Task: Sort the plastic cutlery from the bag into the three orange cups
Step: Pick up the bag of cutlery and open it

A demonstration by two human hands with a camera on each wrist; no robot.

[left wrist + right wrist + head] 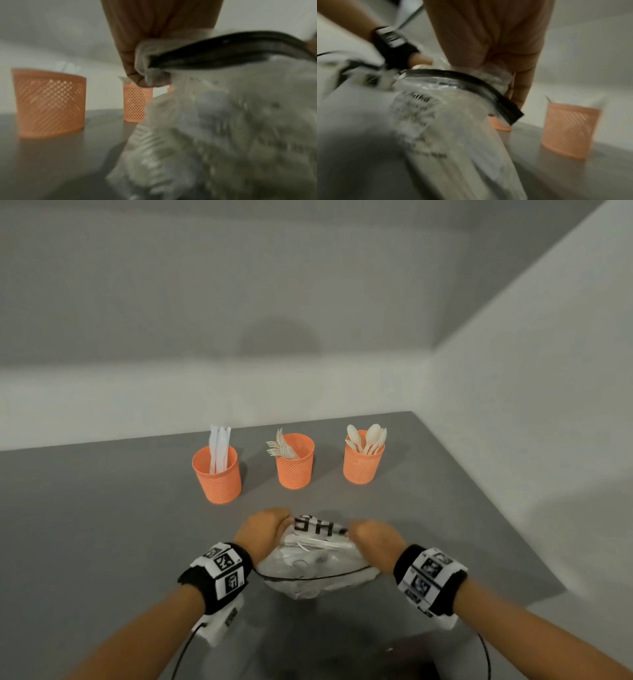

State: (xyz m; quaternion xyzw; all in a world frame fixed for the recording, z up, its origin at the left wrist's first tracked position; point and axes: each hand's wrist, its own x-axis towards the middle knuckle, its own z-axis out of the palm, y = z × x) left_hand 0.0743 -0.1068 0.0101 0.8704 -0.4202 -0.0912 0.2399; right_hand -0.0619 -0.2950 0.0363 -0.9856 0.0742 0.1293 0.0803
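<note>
A clear plastic bag (315,570) with black lettering and white cutlery inside lies on the grey table (102,525) in front of me. My left hand (263,529) pinches the bag's top edge at its left corner, and my right hand (373,537) grips the same edge at the right. In the left wrist view the fingers (135,75) bunch the plastic of the bag (223,121). Three orange mesh cups stand beyond: the left cup (217,474) holds knives, the middle cup (295,462) forks, the right cup (363,462) spoons.
The table's back edge meets a white wall (308,388) just behind the cups, and its right edge (486,498) runs diagonally close to the right cup. Thin black cables (185,652) trail from both wristbands toward me.
</note>
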